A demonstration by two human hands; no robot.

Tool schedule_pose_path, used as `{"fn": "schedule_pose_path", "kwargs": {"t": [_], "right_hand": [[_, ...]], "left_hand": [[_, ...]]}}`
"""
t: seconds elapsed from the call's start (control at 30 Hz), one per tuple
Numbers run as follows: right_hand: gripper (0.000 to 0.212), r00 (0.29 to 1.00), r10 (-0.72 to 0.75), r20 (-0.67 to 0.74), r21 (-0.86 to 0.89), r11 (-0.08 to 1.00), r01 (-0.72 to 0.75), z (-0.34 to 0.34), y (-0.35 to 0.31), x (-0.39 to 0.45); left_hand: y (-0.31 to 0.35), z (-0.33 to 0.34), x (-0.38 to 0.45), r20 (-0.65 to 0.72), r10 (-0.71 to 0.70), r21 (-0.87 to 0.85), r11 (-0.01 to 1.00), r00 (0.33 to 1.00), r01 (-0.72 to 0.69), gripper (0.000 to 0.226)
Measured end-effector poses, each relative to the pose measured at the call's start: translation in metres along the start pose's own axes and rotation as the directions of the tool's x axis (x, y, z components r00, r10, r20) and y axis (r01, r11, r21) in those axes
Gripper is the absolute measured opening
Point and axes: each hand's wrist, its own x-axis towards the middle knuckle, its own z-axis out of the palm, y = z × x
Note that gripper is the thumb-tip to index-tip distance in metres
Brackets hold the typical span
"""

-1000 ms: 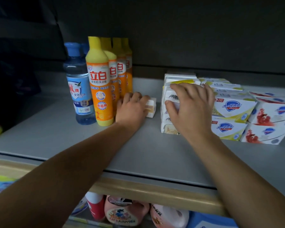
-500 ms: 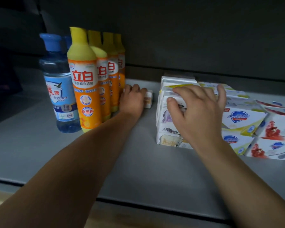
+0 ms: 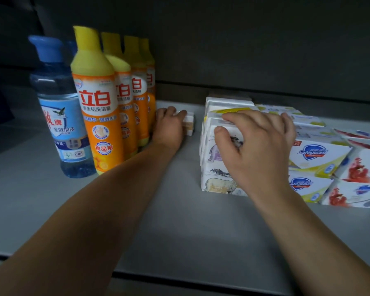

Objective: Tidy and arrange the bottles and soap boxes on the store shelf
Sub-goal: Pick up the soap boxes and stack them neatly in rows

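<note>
Orange yellow-capped bottles (image 3: 98,116), blue bottle (image 3: 60,116), white animal-print boxes (image 3: 218,159).

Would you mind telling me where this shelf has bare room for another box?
Bare shelf lies in front, between both forearms. The gap between the orange bottles and the white soap stack holds the left hand. The right side is crowded.

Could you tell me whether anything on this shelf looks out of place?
Yes: one small soap box sits alone beside the orange bottles, apart from the box stacks. The left hand holds it.
</note>
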Motion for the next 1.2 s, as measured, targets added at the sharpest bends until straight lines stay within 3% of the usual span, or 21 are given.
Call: {"fn": "schedule_pose_path", "kwargs": {"t": [0.13,0.27,0.43,0.53,0.73,0.87,0.97,1.07,1.2], "right_hand": [[0.037,1.000,0.006,0.012,-0.002,1.000,-0.006,-0.001,0.000,0.000],[0.037,0.999,0.013,0.030,-0.009,1.000,-0.013,-0.003,0.000,0.001],[0.036,1.000,0.010,0.028,0.004,1.000,-0.010,-0.004,0.000,0.000],[0.036,1.000,0.014,0.024,0.005,1.000,-0.014,-0.005,0.000,0.000],[0.038,0.999,0.013,0.034,0.014,1.000,-0.014,-0.006,-0.001,-0.001],[0.038,1.000,0.020,0.017,0.026,0.999,-0.020,-0.009,0.001,-0.002],[0.039,0.999,0.050,0.021,0.027,0.998,-0.050,-0.011,0.005,0.000],[0.040,0.995,0.061,0.075,0.003,0.998,-0.061,-0.019,0.007,0.000],[0.052,0.964,0.009,0.266,-0.087,0.996,0.015,-0.034,0.018,0.003]], "left_hand": [[0.002,-0.006,-0.008,0.019,0.037,-0.042,0.998,0.999,-0.037,0.063],[0.004,-0.015,-0.021,-0.034,-0.012,-0.036,0.999,0.999,0.011,0.066],[0.009,-0.011,-0.029,0.230,-0.089,-0.048,0.994,0.969,0.103,0.084],[0.006,-0.008,-0.028,0.281,-0.082,-0.080,0.991,0.956,0.109,0.090],[0.001,-0.010,-0.023,0.390,-0.004,0.023,1.000,0.921,-0.005,0.078],[0.004,-0.023,-0.033,0.324,-0.026,-0.137,0.988,0.946,0.074,0.081],[0.011,-0.041,-0.049,0.232,-0.068,-0.265,0.955,0.970,0.130,0.067],[0.018,-0.065,-0.073,0.239,-0.112,-0.464,0.859,0.965,0.215,0.048],[0.022,-0.096,-0.117,0.268,-0.071,-0.659,0.714,0.961,0.236,0.028]]}}
